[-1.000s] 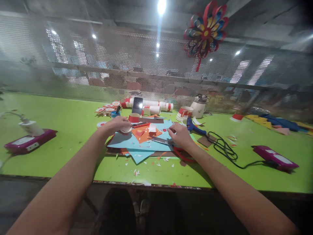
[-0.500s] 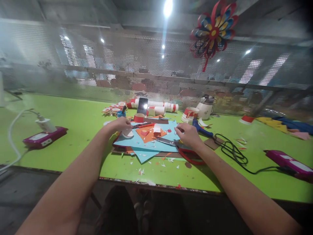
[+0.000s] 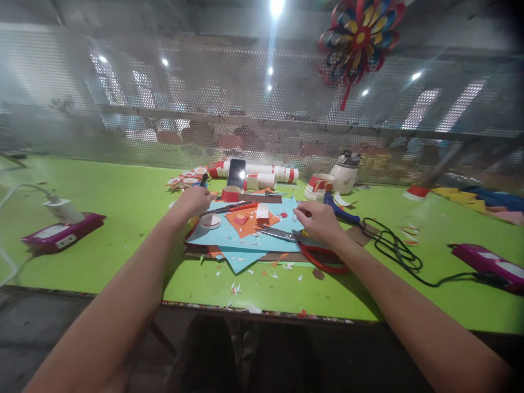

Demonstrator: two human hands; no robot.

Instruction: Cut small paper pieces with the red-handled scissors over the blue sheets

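Observation:
My left hand (image 3: 195, 201) reaches over the left edge of a light blue paper sheet (image 3: 245, 252), in front of a dark-topped blue object (image 3: 203, 180) it mostly covers. Its fingers point away, and their grip is hidden. A white round disc (image 3: 210, 221) lies just below it. Over the sheet's right side, my right hand (image 3: 317, 218) has thumb and fingers pinched together; a tiny whitish piece (image 3: 294, 217) shows at the fingertips, too small to name. Red-handled scissors (image 3: 282, 234) lie under that hand. Orange paper (image 3: 245, 226) and a small white folded piece (image 3: 262, 212) lie between the hands.
Behind stand a phone (image 3: 236, 173), white-and-red paper tubes (image 3: 268, 181), paper cups (image 3: 318, 185) and a bottle (image 3: 345, 173). A blue glue gun (image 3: 341, 212) with a black cord (image 3: 395, 251) lies right. Purple power strips (image 3: 63, 233) sit at both sides. Paper scraps litter the front.
My left hand has moved left and away, off the white disc and in front of the blue object. My right hand stays nearly in place, still pinched. The view has shifted slightly.

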